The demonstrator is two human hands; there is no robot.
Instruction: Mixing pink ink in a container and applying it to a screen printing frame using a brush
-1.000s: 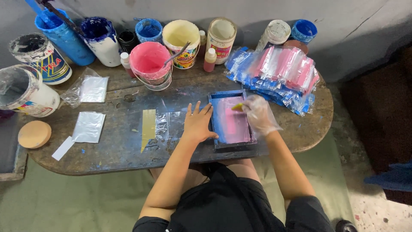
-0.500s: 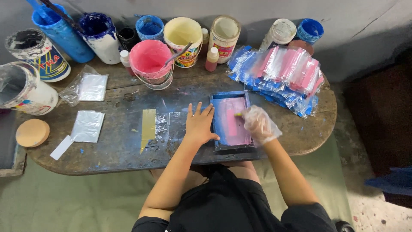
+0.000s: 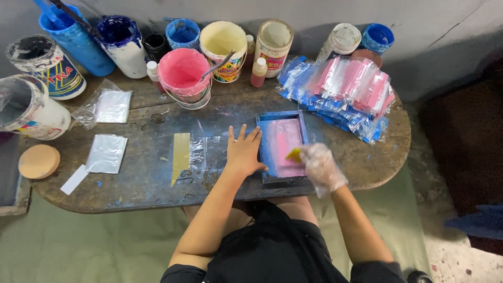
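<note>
Two hands are working at the near edge of a round, paint-stained table (image 3: 157, 194). The right hand (image 3: 320, 166), wearing a thin clear glove, is closing its fingers around a small yellow scraper (image 3: 294, 155) and is pressing it onto the pink mesh of a blue-framed printing screen (image 3: 283, 145). The scraper is sitting at the lower right of the mesh, close to the frame's near rail. The left hand (image 3: 243, 152) is lying bare and flat, fingers spread and gripping nothing, with its thumb side touching the screen's left rail and holding the frame down.

Just left of that flat hand, a clear plastic sheet (image 3: 205, 154) and a yellow strip (image 3: 181, 155) are lying on the tabletop. Farther left are resting two small silvery pouches (image 3: 106, 153) and a round wooden disc (image 3: 38, 161). Beyond and to the right of the gloved hand, a heap of printed pink-and-blue packets (image 3: 340, 89) is piling up. Beyond both hands, a pink paint bucket (image 3: 183, 73) is standing with a stirrer leaning over it, and at the far edge a row of paint tubs (image 3: 225, 39) in blue, cream and white is standing along the wall.
</note>
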